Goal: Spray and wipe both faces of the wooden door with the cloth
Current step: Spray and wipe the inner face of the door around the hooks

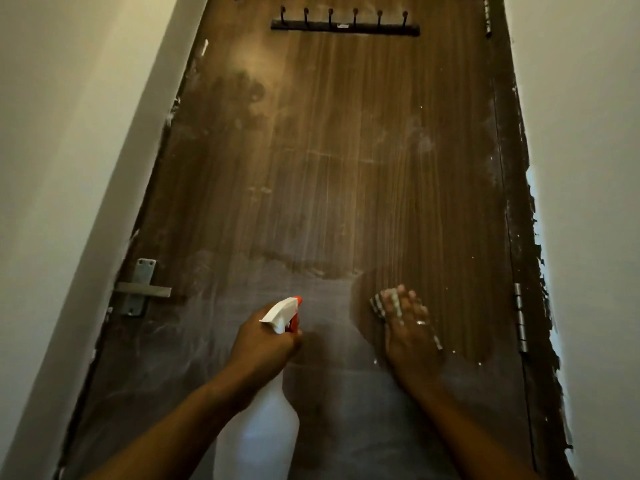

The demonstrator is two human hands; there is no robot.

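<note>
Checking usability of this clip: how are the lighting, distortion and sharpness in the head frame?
Head view: dim, warm light, brightest on the upper door near the hook rack; wide-angle lens makes the door taper upward; the image is soft overall; the spray bottle body is a pale blur; left hand and right hand on the cloth remain readable.

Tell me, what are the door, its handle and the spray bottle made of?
Door: looks like brown wood or wood-look laminate, streaky grain. Handle: dull grey metal, probably. Spray bottle: cloudy see-through plastic, with a white and orange trigger top.
</note>
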